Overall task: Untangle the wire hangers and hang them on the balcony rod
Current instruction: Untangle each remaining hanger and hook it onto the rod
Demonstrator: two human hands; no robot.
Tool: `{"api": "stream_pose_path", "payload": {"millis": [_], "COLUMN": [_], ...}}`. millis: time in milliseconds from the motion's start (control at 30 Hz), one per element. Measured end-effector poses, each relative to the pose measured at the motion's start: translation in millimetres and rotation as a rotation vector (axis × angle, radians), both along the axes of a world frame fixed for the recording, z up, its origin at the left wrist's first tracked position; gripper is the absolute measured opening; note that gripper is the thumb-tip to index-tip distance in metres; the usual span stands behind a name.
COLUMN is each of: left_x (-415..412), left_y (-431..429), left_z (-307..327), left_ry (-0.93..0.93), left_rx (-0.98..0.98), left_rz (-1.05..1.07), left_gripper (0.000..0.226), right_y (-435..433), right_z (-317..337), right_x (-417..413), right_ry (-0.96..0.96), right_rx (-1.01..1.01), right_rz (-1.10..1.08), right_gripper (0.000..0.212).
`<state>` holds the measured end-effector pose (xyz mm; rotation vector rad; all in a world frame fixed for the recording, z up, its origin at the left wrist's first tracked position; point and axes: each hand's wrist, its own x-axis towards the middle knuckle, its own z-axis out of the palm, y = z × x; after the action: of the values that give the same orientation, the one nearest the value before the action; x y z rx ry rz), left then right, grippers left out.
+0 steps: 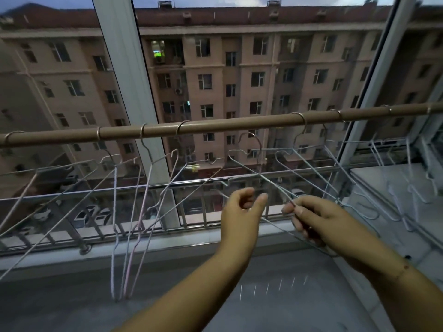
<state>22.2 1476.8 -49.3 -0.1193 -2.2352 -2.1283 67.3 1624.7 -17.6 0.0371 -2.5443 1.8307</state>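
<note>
A brown balcony rod (215,127) runs across the view at mid height. Several thin wire hangers (143,178) hang from it by their hooks, pale blue and pink, on both the left and right stretches. My right hand (314,216) pinches a pale blue wire hanger (261,176) whose hook (251,137) is raised just below the rod, apart from it. My left hand (242,212) is beside it with fingers curled and parted; a thin wire passes close by them, and contact cannot be told.
A metal railing (167,188) and window frame posts (134,92) stand behind the rod. A grey sill (96,283) runs below. A white ledge (393,183) lies at the right, with more hangers in front of it.
</note>
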Motion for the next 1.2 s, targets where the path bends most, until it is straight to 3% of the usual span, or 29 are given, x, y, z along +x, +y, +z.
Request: {"api": "stream_pose_path", "payload": {"millis": [100,233,567,733,867,1000,1200], "left_x": [-3.7,-13.5,-39.4,-39.1,-34.7,-29.9,-13.3], "left_y": [13.4,21.8,9.2,3.8,1.2,3.0,23.2], "left_z": [25.8,53.2,54.1,42.8,37.5,35.2,49.5], "left_ry": [-0.017,-0.048,-0.190,-0.215,-0.160,-0.015,0.180], "left_rx": [0.191,0.328,0.325,0.304,0.276,0.186,0.158], "left_rz": [-0.164,-0.190,-0.115,-0.110,-0.108,0.038,0.014], "left_gripper": [0.020,0.021,0.011,0.018,0.018,0.032,0.036], "right_y": [-10.0,-18.3,-39.2,-43.0,-45.8,-33.2,13.9], "right_z": [9.7,20.3,16.5,5.6,2.3,-3.8,15.5], "right_x": [-3.5,-17.4,-43.9,-44.0,-41.5,-35.1,-15.4], "right_ry": [0.057,0.117,0.058,0.021,-0.018,0.083,0.323], "right_rx": [-0.066,-0.140,-0.212,-0.206,-0.162,0.121,0.052], "right_rz": [-0.026,-0.071,-0.039,-0.032,-0.015,-0.151,-0.367], "right_gripper": [0.024,0.025,0.028,0.028,0.027,0.017,0.018]}}
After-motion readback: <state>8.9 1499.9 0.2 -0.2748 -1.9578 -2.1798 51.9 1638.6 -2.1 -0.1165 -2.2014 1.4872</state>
